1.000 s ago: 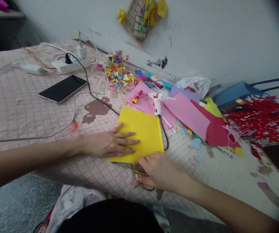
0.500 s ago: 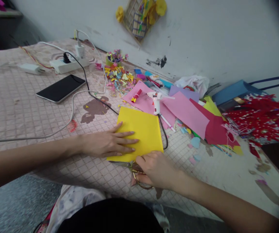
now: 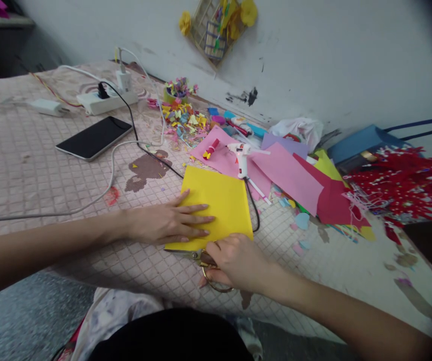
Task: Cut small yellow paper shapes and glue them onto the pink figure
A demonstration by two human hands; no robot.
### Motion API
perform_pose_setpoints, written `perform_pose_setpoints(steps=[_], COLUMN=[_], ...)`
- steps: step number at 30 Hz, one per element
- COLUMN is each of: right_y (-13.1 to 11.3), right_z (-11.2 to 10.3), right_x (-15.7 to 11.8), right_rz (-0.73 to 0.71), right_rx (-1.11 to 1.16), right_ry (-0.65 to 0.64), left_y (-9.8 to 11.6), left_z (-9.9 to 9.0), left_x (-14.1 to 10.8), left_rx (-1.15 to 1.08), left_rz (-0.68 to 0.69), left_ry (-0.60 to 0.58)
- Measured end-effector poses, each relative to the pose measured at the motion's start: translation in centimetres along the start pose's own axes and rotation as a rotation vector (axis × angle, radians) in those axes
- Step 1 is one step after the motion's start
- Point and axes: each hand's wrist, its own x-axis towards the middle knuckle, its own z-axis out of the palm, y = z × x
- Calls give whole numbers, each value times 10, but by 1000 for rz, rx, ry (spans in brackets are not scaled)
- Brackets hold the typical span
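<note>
A sheet of yellow paper (image 3: 225, 193) lies on the table in front of me. My left hand (image 3: 176, 221) rests flat on its left part, fingers spread. My right hand (image 3: 236, 263) is closed round the gold handles of a pair of scissors (image 3: 218, 286) at the near edge of the sheet. The blades point left along that edge and are partly covered by the paper, so how far they stand apart I cannot tell. Just beyond the sheet sits a white hot glue gun (image 3: 242, 156), its black cord passing close to the paper's right side.
Pink paper (image 3: 287, 173) and red paper (image 3: 332, 200) lie at the right, near red beaded decorations (image 3: 407, 180). Small paper cuttings (image 3: 185, 118) are heaped at the back. A dark tablet (image 3: 94, 137), a power strip (image 3: 106, 100) and cables occupy the left.
My right hand and the scissors have shifted slightly left along the paper's near edge. My left hand and the yellow paper have stayed in place.
</note>
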Motion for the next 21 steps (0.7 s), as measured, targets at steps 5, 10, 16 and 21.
perform_pose_setpoints(steps=[5, 10, 16, 21], right_y=[0, -1, -7, 6], right_z=[2, 4, 12, 11], right_x=[1, 3, 3, -29], right_rz=[-4, -5, -58, 80], right_rx=[20, 16, 29, 219], right_ry=[13, 31, 123, 268], left_y=[1, 1, 1, 3], left_z=[0, -1, -1, -10], left_x=[0, 1, 0, -2], left_rx=[26, -18, -134, -265], left_rz=[0, -6, -16, -55], left_ry=[-24, -13, 22, 36])
